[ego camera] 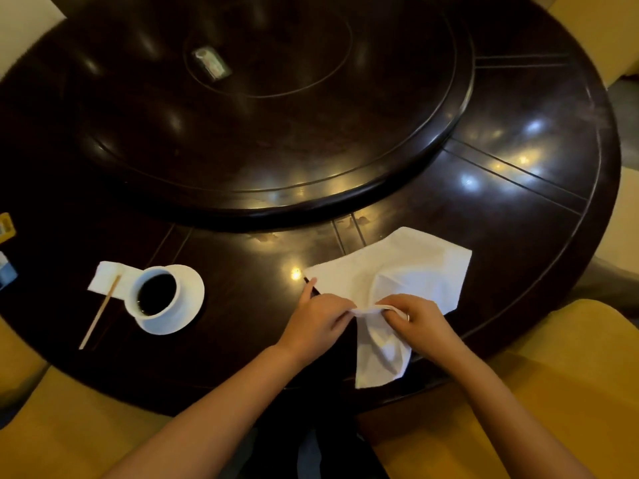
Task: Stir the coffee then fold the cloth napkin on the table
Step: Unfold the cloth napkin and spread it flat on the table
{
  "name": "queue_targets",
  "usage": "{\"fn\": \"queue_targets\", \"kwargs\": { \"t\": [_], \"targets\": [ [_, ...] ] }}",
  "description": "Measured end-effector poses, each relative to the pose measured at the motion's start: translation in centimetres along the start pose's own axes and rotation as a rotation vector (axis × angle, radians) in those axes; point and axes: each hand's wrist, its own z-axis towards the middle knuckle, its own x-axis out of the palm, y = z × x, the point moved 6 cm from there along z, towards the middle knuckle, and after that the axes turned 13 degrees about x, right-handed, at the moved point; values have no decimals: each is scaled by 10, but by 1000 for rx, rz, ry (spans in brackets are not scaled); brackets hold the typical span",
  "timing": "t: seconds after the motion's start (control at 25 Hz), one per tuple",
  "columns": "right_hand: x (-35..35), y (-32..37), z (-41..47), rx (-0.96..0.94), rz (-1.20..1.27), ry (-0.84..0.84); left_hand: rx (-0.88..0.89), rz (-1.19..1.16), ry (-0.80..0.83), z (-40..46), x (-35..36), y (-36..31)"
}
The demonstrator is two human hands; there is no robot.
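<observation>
Cloth napkin (408,271) bunched between left hand (316,323) and right hand (420,321), both pinching it.

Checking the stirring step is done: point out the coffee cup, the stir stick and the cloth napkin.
coffee cup (156,294), head view, on the dark coffee surface.
stir stick (100,312), head view, mid-shaft.
cloth napkin (411,267), head view, flat upper part.

Two small packets, one yellow (6,227) and one blue-white (7,270), are cut off at the left edge; the clear-wrapped item (211,63) on the turntable is too blurred to identify.
</observation>
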Motion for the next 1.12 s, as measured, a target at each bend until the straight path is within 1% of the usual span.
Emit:
{"fn": "queue_targets", "kwargs": {
  "t": [0.08,0.2,0.24,0.32,0.44,0.52,0.56,0.6,0.68,0.76,0.84,0.88,0.96,1.0,1.04,1.12],
  "targets": [
    [-7,31,-3,-60,19,32,-28,-128,-74,-5,-44,2],
    [-22,74,-10,-171,-27,42,-61,-230,-109,-3,-108,0],
    [-27,85,-15,-212,-73,15,-80,-251,-98,-2,-125,0],
    [-41,105,-23,-277,-216,-93,-100,-268,-87,-4,-151,0],
    [-62,129,-33,-350,-399,-268,-122,-267,-162,-8,-183,0],
    [-71,139,-35,-381,-376,-321,-153,-266,-208,-12,-202,1],
    [-74,140,-33,-369,-320,-307,-163,-275,-214,-14,-210,1],
    [-75,139,-29,-339,-264,-270,-167,-294,-212,-16,-218,0],
    [-74,134,-16,-269,-214,-141,-174,-352,-204,-20,-230,-3],
    [-68,130,-5,-253,-168,61,-189,-360,-166,-24,-239,-3],
    [-61,130,0,-255,-32,293,-211,-339,-97,-27,-243,1],
    [-61,131,1,-253,44,378,-236,-341,-69,-30,-244,6],
    [-71,135,4,-260,159,451,-286,-374,9,-36,-242,17],
    [-77,138,8,-261,169,467,-302,-385,87,-38,-237,22],
    [-83,140,12,-255,136,487,-317,-385,189,-40,-231,26],
    [-90,144,25,-233,-67,523,-350,-333,364,-44,-219,40]
  ]
}}
